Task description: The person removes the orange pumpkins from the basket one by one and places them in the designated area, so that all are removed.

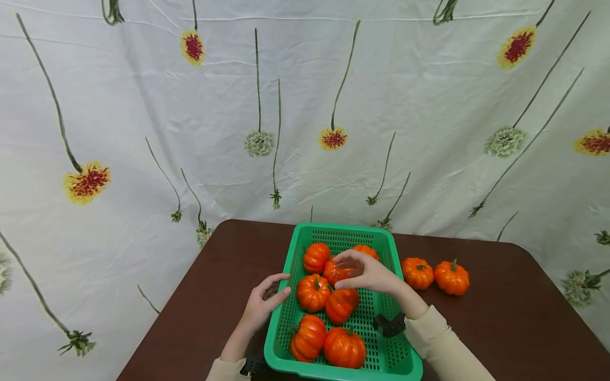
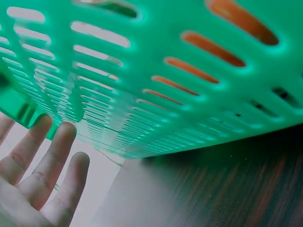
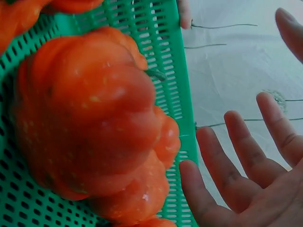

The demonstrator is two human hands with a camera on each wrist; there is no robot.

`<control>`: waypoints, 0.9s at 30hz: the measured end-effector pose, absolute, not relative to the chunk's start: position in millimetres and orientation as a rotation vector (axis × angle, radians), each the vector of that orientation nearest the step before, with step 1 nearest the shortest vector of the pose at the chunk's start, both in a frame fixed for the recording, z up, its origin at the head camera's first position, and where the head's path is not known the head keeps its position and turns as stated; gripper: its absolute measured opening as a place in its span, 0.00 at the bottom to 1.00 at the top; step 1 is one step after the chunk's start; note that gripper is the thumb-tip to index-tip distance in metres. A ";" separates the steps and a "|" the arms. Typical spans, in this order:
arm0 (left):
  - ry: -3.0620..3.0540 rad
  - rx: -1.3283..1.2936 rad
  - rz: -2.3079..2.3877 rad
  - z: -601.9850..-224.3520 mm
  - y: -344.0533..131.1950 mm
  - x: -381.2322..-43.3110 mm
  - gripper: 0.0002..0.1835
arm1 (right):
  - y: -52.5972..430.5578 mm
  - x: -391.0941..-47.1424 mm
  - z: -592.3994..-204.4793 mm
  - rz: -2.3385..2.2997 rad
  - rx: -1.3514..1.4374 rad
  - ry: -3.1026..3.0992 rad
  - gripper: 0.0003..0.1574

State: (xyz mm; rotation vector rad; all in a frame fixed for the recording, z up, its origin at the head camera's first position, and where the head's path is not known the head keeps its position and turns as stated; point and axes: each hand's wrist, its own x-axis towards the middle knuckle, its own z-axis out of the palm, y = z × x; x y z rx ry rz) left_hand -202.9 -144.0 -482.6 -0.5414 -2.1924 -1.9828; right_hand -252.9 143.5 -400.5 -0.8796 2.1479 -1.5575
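Observation:
A green slotted plastic basket (image 1: pixel 343 372) holds several small orange pumpkins, among them a front pumpkin (image 1: pixel 344 347) and a green-stemmed pumpkin (image 1: pixel 312 293). My right hand (image 1: pixel 367 273) hovers over the pumpkins with its fingers spread and loosely bent, nothing in its grasp. It partly covers a pumpkin (image 1: pixel 366 251) at the back. In the right wrist view, a large pumpkin (image 3: pixel 90 113) fills the left side, apart from the fingers. At the basket's left side is my left hand (image 1: pixel 261 305), fingertips right at the rim, relaxed and holding nothing.
On the dark brown table (image 1: pixel 209 296), a pumpkin (image 1: pixel 416 273) and another pumpkin (image 1: pixel 451 278) sit beside the basket's right wall. A white flower-printed cloth (image 1: pixel 214 106) hangs behind the table. Black wrist bands (image 1: pixel 389 325) are on both wrists.

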 end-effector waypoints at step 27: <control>-2.207 -0.531 -1.965 -486.2 -144.7 -204.7 0.18 | 142.2 -256.7 -425.1 -1.221 -0.841 2.260 0.28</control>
